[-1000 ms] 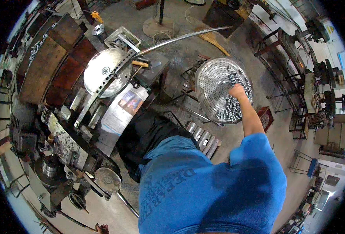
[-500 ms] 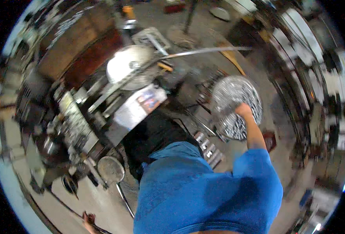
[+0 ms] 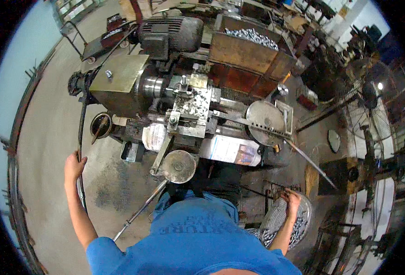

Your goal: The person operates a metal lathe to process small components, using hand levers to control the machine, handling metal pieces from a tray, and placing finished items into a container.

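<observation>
On the left, my left hand is closed around a long dark lever that runs up to the end of the headstock of a lathe. My right hand is over the upper part of a round metal basket of small shiny metal pieces. Its fingers are curled together, and whatever they hold is too small to name. Between my arms, toward the far side, stand the lathe's bright chuck and its tool slide, strewn with metal chips.
A round disc on a slanted rod stands before my body. Another round plate and a long bar lie right of the slide. Behind are a motor and a rusty bin of metal pieces. A fan stands at right.
My view has swung left, bringing the whole lathe into sight. My right hand has come up from among the basket's pieces. My left hand still holds the lever.
</observation>
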Tool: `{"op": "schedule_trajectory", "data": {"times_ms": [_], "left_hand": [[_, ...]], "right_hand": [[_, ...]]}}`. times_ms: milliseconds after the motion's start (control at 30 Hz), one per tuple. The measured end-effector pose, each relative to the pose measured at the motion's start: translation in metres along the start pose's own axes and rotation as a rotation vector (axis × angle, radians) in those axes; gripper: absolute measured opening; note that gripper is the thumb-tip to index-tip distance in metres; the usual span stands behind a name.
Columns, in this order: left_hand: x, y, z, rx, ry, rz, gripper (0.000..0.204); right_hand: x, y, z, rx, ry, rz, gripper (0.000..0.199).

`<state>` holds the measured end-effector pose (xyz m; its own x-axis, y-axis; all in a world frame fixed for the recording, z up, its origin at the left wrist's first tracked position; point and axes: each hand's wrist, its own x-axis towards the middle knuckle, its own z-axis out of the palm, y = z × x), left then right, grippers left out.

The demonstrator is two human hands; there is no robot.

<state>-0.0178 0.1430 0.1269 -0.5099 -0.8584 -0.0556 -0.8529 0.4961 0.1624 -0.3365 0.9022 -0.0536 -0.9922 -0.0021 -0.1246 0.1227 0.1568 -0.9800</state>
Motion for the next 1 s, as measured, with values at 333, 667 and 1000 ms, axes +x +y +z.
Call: {"op": "schedule_trajectory", "data": {"times_ms": [333, 667, 1000], "left_hand": [[-0.046, -0.014, -0.003, -0.113, -0.010, -0.045, 0.045], [-0.084, -0.044, 0.041, -0.251, 0.166, -0.156, 0.040], [-0.070, -0.048, 0.048, -0.097, 0.176, -0.196, 0.028]], "right_hand": [[0.027, -0.305, 0.357, -0.238, -0.836, -1.022, 0.046], [0.051, -0.303, 0.555, -1.183, -0.742, -1.304, 0.023], [0.038, -0.316, 0.567, -0.859, -0.724, -0.781, 0.027]]}}
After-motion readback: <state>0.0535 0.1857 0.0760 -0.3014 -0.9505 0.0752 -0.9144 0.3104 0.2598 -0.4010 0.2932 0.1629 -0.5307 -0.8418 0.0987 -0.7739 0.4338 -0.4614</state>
